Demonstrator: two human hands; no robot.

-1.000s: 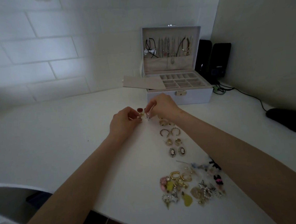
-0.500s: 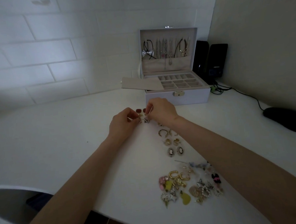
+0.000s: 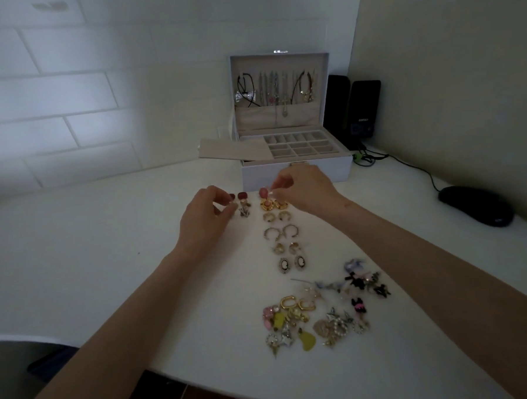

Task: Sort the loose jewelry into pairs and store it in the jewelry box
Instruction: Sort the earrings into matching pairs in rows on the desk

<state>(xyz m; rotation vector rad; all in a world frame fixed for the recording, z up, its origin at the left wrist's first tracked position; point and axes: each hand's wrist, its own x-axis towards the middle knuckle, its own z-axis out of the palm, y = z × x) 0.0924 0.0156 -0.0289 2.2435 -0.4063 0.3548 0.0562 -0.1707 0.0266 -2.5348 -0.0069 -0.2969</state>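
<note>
White table (image 3: 76, 270) carries jewelry box (image 3: 340, 171), paired earrings (image 3: 277, 249), loose jewelry (image 3: 305, 313), mouse (image 3: 476, 206), speakers (image 3: 364, 108).

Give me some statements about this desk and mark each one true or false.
1. The box is open. True.
2. The cameo pair lies in the box. False: it lies on the table.
3. The mouse is left of the box. False: it is to its right.
4. The mixed pile lies nearer the person than the cameo pair. True.
</note>
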